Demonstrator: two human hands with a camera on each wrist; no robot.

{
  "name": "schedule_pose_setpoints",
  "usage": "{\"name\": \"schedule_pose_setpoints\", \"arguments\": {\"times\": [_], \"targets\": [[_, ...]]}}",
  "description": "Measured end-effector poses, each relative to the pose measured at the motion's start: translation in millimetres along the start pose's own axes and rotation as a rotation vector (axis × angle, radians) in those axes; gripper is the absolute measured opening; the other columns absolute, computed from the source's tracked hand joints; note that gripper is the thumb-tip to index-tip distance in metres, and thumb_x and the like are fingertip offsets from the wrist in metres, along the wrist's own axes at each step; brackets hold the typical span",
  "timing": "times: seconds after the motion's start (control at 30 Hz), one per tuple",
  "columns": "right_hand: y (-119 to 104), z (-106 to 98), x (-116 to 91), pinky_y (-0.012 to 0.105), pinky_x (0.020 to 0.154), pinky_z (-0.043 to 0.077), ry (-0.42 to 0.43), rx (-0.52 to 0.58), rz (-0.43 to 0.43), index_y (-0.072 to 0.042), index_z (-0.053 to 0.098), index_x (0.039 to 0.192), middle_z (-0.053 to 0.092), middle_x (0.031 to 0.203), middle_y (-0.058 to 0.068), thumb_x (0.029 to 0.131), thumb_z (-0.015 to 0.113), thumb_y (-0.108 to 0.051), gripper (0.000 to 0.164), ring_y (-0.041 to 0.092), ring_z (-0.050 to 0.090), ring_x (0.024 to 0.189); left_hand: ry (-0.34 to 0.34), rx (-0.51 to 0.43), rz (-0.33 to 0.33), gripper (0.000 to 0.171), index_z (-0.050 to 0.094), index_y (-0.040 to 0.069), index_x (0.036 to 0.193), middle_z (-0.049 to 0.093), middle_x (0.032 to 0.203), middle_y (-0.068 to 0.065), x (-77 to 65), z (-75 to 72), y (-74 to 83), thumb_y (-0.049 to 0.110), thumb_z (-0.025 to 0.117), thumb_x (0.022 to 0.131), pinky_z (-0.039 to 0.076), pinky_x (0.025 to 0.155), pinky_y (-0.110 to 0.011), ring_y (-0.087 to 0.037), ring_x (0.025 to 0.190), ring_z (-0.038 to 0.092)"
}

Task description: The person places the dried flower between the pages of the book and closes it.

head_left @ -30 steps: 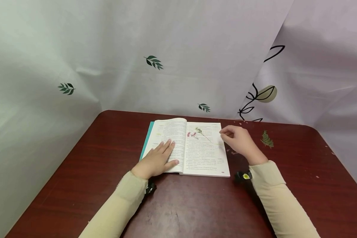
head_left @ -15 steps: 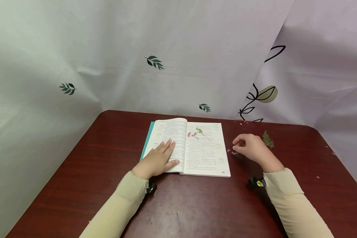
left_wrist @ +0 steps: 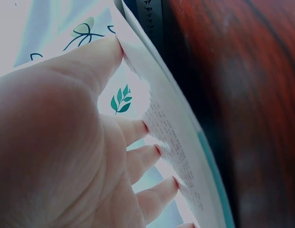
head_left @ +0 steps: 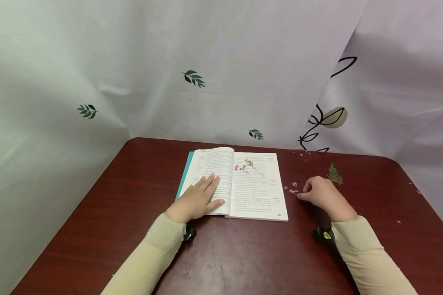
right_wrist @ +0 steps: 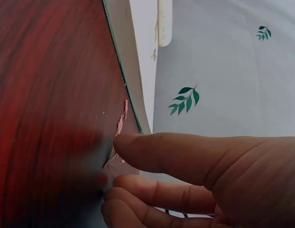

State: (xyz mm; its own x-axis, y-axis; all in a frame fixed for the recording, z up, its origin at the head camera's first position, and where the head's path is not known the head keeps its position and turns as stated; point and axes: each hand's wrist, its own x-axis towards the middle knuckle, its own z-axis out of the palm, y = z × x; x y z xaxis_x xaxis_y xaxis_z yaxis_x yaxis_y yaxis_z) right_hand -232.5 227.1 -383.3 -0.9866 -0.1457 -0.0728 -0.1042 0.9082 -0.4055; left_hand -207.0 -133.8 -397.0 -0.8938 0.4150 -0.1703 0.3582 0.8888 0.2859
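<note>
An open book [head_left: 256,198] with a teal cover lies on the dark red table. My left hand [head_left: 193,201] rests flat on its left page, fingers spread; the left wrist view shows the fingertips [left_wrist: 157,151] on the print. On the right page lie a small pink flower sprig [head_left: 240,168] and a thin-stemmed pale flower [head_left: 250,163]. Right of the book, my right hand [head_left: 323,197] is low at another pink flower sprig [head_left: 293,191]. In the right wrist view a gap shows between thumb [right_wrist: 131,145] and fingers, with the sprig's stem [right_wrist: 110,156] just beyond.
A green fern leaf [head_left: 334,174] lies on the table [head_left: 251,254] behind my right hand. Small pink petal bits [head_left: 301,154] are scattered near the back edge and at the right. A pale printed cloth [head_left: 221,106] hangs behind the table.
My right hand has moved from the book's right edge rightward and down toward the near side, to the pink sprig on the table. The left hand has stayed on the page.
</note>
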Motion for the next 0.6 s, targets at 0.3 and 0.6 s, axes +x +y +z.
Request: {"name": "schedule_pose_setpoints", "arguments": {"times": [0.3, 0.6], "targets": [[5.1, 1.0, 1.0, 0.031, 0.052, 0.040, -0.013, -0.008, 0.005, -0.006, 0.064, 0.062, 0.057, 0.059, 0.000, 0.077, 0.070, -0.011, 0.017, 0.018, 0.050, 0.056, 0.009, 0.007, 0.001, 0.076, 0.014, 0.013, 0.152, 0.010, 0.157, -0.005, 1.1, 2.1, -1.4, 0.057, 0.039, 0.095, 0.019, 0.108, -0.056, -0.030, 0.142, 0.011], [8.3, 1.5, 2.3, 0.029, 0.051, 0.036, -0.025, -0.013, -0.037, -0.010, 0.060, 0.054, 0.050, 0.050, -0.004, 0.073, 0.058, -0.003, 0.020, 0.014, 0.045, 0.050, 0.009, -0.001, 0.006, 0.076, 0.014, 0.013, 0.152, 0.010, 0.157, -0.006, 2.6, 1.5, -1.3, 0.057, 0.039, 0.095, 0.019, 0.108, -0.057, -0.030, 0.142, 0.010]]}}
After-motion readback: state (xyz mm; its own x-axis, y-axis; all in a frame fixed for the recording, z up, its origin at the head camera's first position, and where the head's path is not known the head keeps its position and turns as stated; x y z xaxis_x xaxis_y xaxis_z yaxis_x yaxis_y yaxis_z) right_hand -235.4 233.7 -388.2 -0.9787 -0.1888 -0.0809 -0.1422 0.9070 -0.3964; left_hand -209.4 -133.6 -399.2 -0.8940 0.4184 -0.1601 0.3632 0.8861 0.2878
